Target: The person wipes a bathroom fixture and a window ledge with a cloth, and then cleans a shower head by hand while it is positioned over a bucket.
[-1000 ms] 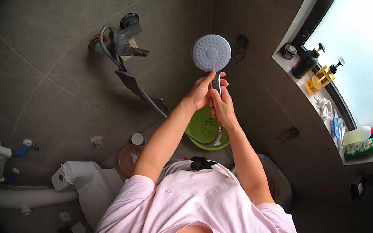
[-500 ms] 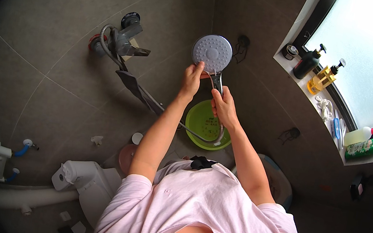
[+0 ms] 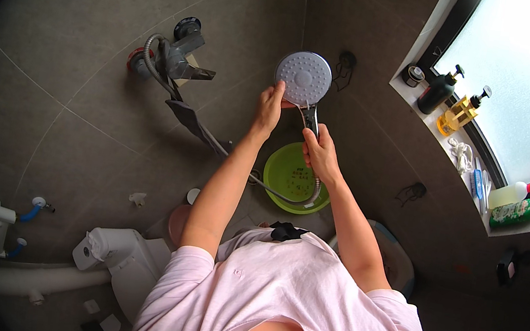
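A round handheld shower head (image 3: 303, 79) with a grey nozzle face turned up toward me is between my hands. My right hand (image 3: 321, 153) is wrapped round its dark handle. On the lower left edge of the head, my left hand (image 3: 269, 109) grips with the thumb on the rim and the fingers partly hidden behind. From the handle's lower end a metal hose (image 3: 275, 190) loops left behind my left forearm and up to the wall-mounted mixer tap (image 3: 178, 62). Below the handle lies a green basin (image 3: 290, 169) with small dark marks inside.
At right, a window ledge (image 3: 442, 131) carries a black pump bottle (image 3: 438, 91), an amber pump bottle (image 3: 457, 115), a green bottle (image 3: 517, 213) and brushes. Wall hooks (image 3: 412, 193) jut out below it. A white toilet (image 3: 128, 271) stands lower left.
My left hand has shifted slightly left and up along the edge of the shower head. The head has moved a touch to the right; my right hand keeps its hold on the handle.
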Demonstrator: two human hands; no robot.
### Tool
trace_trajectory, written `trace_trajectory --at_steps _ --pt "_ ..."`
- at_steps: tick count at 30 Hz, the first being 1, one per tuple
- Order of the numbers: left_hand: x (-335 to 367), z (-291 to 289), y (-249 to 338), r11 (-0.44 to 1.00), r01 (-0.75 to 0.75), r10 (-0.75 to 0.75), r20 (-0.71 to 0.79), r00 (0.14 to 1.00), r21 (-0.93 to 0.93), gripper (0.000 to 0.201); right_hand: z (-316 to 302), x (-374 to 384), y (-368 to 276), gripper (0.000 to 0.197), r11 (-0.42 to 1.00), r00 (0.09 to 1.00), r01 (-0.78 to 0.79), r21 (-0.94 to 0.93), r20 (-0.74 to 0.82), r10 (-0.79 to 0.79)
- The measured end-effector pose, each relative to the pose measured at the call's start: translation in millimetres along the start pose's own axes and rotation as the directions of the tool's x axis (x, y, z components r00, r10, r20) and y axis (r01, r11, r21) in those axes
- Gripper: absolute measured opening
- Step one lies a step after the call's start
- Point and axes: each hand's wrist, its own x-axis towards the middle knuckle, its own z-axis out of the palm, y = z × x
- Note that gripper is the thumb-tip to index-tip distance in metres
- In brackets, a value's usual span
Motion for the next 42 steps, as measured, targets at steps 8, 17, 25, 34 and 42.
trace_trajectory --at_steps 8,17,25,34,42 --pt "3.6 -8.9 9.7 0.999 -0.016 0.016 0.013 1.0 0.033 0.043 -1.2 -0.9 4.4 0.02 0.999 1.0 0.022 0.03 0.021 -0.023" --pt "22.4 -15.0 27.7 0.957 -0.154 0.16 -0.004 0.987 0.246 0.035 -2.9 -4.5 14.7 0.025 0.992 0.998 0.067 -0.107 0.0 -0.067" --pt "25.9 -13.0 47.4 0.879 -0.089 0.1 0.002 0.995 0.469 0.038 -7.2 -4.2 16.3 0.028 0.981 0.997 0.072 -0.181 -0.011 -0.075" --pt "28.0 -9.2 43.9 0.946 -0.143 0.147 0.009 0.989 0.29 0.04 -9.5 -5.7 16.0 0.029 0.95 0.995 0.091 -0.3 -0.019 -0.101" --pt "32.0 -22.8 45.7 0.988 0.055 -0.056 0.002 0.998 0.145 0.032 -10.0 -6.9 19.0 0.028 0.906 0.982 0.17 -0.387 -0.013 -0.19"
